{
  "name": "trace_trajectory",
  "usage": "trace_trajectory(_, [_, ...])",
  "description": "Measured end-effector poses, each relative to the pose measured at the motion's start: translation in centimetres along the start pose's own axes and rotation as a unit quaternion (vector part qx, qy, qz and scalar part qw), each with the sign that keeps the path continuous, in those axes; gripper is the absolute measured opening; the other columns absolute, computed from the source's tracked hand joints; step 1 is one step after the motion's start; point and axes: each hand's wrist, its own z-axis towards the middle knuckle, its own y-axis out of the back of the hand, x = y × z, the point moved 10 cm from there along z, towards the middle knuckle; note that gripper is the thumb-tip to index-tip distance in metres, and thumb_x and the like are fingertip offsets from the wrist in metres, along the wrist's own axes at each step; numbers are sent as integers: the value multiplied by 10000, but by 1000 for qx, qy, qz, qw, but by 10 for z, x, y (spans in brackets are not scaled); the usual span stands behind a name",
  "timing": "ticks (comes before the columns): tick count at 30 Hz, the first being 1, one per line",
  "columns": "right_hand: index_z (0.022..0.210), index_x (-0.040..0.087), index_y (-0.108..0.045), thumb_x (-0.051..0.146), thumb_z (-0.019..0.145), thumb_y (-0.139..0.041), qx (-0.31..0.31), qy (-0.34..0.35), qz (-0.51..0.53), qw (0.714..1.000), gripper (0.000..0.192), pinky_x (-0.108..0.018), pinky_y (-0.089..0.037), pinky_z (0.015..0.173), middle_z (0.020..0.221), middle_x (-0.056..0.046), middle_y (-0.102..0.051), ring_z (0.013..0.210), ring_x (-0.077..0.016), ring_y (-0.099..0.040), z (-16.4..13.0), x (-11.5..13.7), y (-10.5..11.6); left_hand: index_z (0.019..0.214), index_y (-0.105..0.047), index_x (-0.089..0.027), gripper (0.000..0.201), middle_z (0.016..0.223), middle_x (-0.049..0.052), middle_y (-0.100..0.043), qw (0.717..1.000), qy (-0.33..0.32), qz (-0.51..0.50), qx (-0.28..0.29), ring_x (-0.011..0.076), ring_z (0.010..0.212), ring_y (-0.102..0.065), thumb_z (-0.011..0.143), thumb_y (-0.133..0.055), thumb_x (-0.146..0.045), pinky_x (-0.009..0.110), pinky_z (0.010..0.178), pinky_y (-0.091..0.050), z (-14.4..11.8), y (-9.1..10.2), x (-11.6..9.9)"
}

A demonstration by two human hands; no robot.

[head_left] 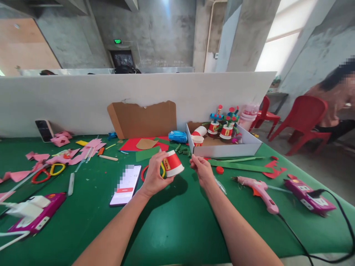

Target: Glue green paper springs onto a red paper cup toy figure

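Note:
My left hand is closed around a red and white paper cup, which it holds tilted above the green table. Just to the right, my right hand has its thumb and fingers pinched together. Whatever it may hold is too small to make out. Behind my left hand lie scissors with red and yellow handles, partly hidden. A folded green paper spring rests beyond the cup. Past my right hand stands a white box with paper cups and cup figures in it.
On the right lie a pink glue gun, its black cord and a purple power strip. A phone is left of my hands. Pink paper scraps and another power strip lie farther left. A white partition borders the back.

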Motion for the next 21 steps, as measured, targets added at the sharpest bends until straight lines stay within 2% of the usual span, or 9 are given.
trace_trajectory(3, [745, 226, -705, 516, 508, -851, 28, -33, 40, 998, 402, -261, -468, 637, 684, 19, -639, 601, -110, -540, -2, -4, -6, 1317, -392, -244, 722, 1299, 130, -507, 1000, -15, 16, 10, 318, 1263, -464, 676, -723, -208, 525, 1064, -370, 0, 1, -1])
trace_trajectory(7, [904, 243, -724, 527, 623, -788, 150, -82, 42, 984, 404, -287, -496, 777, 946, -25, -718, 854, -166, -641, -19, -8, -35, 1313, -399, -248, 742, 1319, 132, -515, 997, -31, 6, 71, 332, 1285, -458, 643, -709, -172, 558, 1083, -338, -1, -9, 0])
trace_trajectory(10, [966, 238, -726, 496, 642, -779, 230, -88, 10, 969, 418, -327, -494, 819, 998, -29, -732, 934, -209, -648, -33, -6, -52, 1322, -392, -248, 770, 1324, 132, -514, 994, -23, -27, 102, 324, 1270, -479, 624, -707, -166, 557, 1089, -337, -5, -16, -1])
trace_trajectory(12, [958, 231, -728, 496, 628, -789, 245, -99, -12, 964, 428, -344, -492, 828, 961, -27, -739, 915, -221, -652, -36, -9, -54, 1311, -404, -244, 760, 1320, 127, -515, 992, -3, -57, 111, 314, 1258, -490, 620, -713, -179, 536, 1088, -348, -7, -21, 0])
trace_trajectory(14, [931, 227, -727, 574, 661, -741, 236, -117, -24, 964, 440, -347, -490, 834, 932, -32, -738, 908, -220, -650, -34, -14, -51, 1298, -412, -232, 740, 1323, 128, -508, 989, 55, -103, 94, 307, 1254, -492, 627, -725, -222, 501, 1075, -373, -8, -21, 9])
trace_trajectory(16, [947, 229, -717, 672, 723, -632, 220, -116, -14, 968, 504, -352, -486, 861, 972, -47, -729, 961, -223, -642, -29, -15, -47, 1308, -387, -223, 743, 1292, 126, -522, 971, 153, -178, 49, 295, 1199, -531, 649, -720, -299, 458, 1008, -438, -10, -18, 28])
trace_trajectory(18, [1023, 246, -695, 715, 746, -578, 208, -85, 6, 974, 557, -370, -471, 920, 1098, -61, -699, 1064, -234, -616, -24, -12, -45, 1317, -358, -227, 733, 1199, 104, -562, 932, 257, -257, -5, 263, 1058, -600, 678, -684, -378, 403, 878, -505, -15, -17, 49])
trace_trajectory(21, [1211, 302, -614, 669, 696, -684, 206, -29, 12, 978, 635, -407, -407, 1031, 1332, -64, -583, 1226, -250, -533, -23, -6, -46, 1268, -383, -238, 645, 1024, 49, -591, 875, 351, -327, -57, 204, 853, -620, 701, -622, -432, 334, 723, -517, -22, -19, 67])
